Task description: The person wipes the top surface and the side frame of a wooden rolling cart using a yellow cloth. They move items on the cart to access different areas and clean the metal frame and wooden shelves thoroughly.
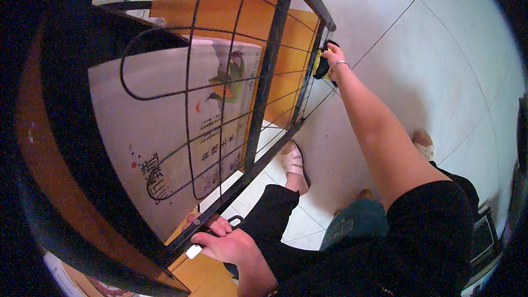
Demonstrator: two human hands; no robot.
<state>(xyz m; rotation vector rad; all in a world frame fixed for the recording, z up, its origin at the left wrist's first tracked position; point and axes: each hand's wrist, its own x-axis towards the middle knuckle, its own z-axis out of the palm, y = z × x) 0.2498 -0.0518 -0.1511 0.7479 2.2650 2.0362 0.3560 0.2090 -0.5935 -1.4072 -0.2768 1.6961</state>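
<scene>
A black metal rack with a wire grid (187, 123) leans across the view. My left hand (231, 241) grips its lower rail (231, 198) near the bottom end, fingers behind and thumb in front. A black piece with an oval slot (236, 220) sticks out beside those fingers; what it belongs to is hidden. Farther up, my right hand (335, 55), with a bracelet at the wrist, holds a bunched black and yellow item (319, 66), seemingly cloth, against the rack's far upright. Its exact form is partly covered by the hand.
Behind the wires stands a pale printed carton (140, 111) with a corn picture and writing. Orange-brown panels (222, 8) stand around it. My sandalled foot (293, 161) is on the tiled floor (383, 29) beside the rack. Teal printed fabric (357, 222) lies near my lap.
</scene>
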